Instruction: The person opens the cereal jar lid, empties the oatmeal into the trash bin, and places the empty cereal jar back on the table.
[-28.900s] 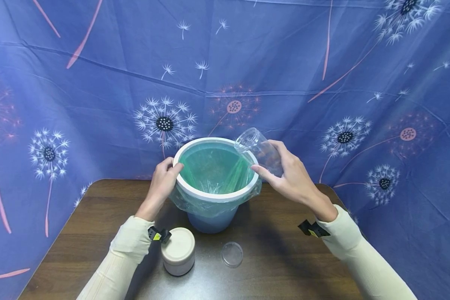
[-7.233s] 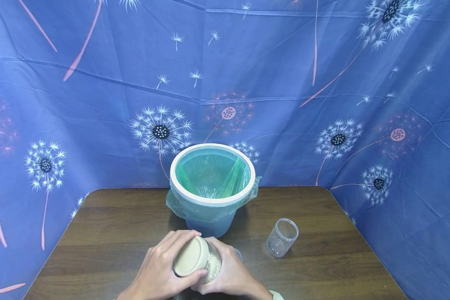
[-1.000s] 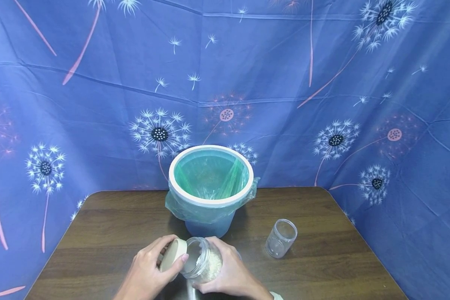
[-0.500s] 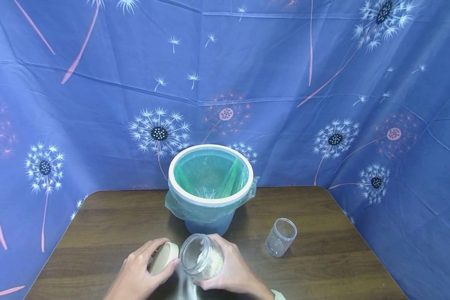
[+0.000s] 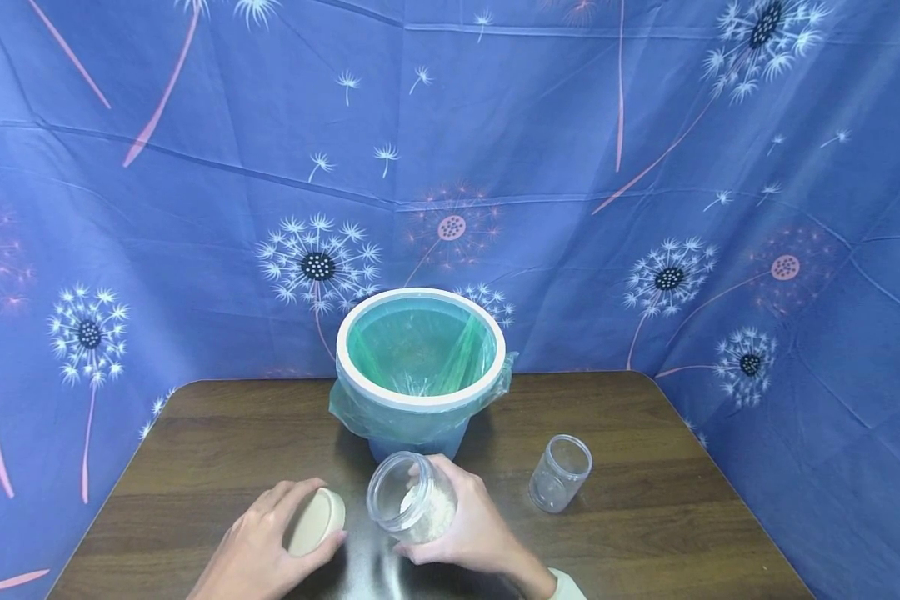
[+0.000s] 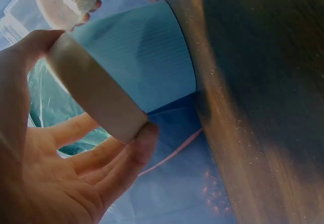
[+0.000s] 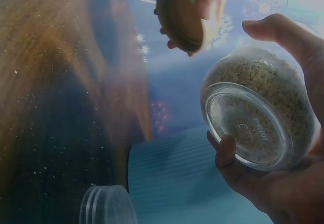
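My left hand (image 5: 258,542) pinches a round beige lid (image 5: 317,522) between thumb and fingertips, low over the table's front. In the left wrist view the same lid (image 6: 96,89) shows edge-on. My right hand (image 5: 476,521) grips a clear jar (image 5: 396,492) round its side, tilted with its uncovered mouth toward the left. White rice (image 5: 435,512) lies in it; seen from beneath in the right wrist view, the grains (image 7: 258,77) rest against the wall and base. A gap separates lid and jar.
A blue bin (image 5: 420,433) with a white rim and green liner bag stands behind the hands. To the right, an empty clear jar (image 5: 561,473) stands on the brown wooden table (image 5: 630,517). A patterned blue cloth (image 5: 555,167) hangs behind.
Over the last second the lid has moved away from the jar, left and down with my left hand. My right hand has raised the jar slightly toward the bin. Earlier the lid was on it.
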{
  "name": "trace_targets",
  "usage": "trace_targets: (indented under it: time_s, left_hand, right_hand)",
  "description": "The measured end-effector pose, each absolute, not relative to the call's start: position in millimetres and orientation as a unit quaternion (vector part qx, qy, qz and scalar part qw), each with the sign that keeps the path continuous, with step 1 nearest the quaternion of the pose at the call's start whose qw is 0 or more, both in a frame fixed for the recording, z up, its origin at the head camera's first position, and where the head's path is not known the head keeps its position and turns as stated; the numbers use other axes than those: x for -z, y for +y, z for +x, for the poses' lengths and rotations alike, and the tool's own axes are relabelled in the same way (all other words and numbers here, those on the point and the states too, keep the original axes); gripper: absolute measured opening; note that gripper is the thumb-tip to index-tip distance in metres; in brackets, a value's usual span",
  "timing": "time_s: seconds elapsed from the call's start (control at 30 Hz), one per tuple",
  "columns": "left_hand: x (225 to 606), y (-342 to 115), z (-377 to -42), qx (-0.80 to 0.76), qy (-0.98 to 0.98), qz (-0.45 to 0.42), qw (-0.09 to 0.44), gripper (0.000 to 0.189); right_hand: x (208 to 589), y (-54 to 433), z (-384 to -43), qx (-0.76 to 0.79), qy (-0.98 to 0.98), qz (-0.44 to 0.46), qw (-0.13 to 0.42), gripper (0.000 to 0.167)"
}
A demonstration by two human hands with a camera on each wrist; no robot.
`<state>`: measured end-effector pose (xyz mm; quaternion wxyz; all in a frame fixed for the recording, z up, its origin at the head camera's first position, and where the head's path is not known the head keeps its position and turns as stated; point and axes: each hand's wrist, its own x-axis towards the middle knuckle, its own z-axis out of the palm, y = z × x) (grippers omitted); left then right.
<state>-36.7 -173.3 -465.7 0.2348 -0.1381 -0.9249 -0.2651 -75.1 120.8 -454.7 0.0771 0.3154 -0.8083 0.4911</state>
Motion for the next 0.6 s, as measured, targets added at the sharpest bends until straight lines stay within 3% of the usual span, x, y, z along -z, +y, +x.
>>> trace_targets:
  time_s: [0.33, 0.6]
  left_hand:
    - [476.3, -180.0, -37.1, 0.222, -0.939, -0.141, 0.223, 0.081]
    - [483.9, -184.8, -36.3, 0.206, -0.958, -0.123, 0.157, 0.083]
  right_hand:
    - [447.2, 123.8, -75.2, -0.484, -0.819, 0.292, 0.093, 0.092]
    - [441.5, 127.1, -76.5, -0.496, -0.812, 0.291, 0.100, 0.091]
